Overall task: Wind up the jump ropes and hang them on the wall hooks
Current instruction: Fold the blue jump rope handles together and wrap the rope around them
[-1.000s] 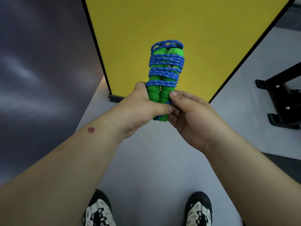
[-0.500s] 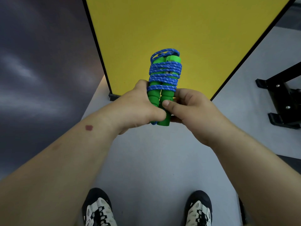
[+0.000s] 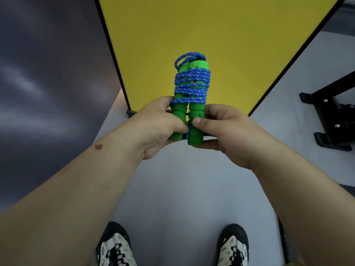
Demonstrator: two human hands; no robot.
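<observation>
Both the left hand point(image 3: 153, 124) and right hand point(image 3: 226, 131) grip the green handles point(image 3: 195, 116) side by side. That likely keeps the blue rope point(image 3: 191, 83) coils from slipping loose

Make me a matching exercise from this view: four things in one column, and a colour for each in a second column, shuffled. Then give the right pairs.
Things:
1. jump rope handles
2. rope cord
3. upright panel
4. equipment stand

Colours:
A. black
B. green
C. yellow
D. blue with pale flecks

Pairs: 1-B, 2-D, 3-C, 4-A

The left hand and right hand both grip the handles at their lower ends, with the cord wound round the upper part.
</observation>
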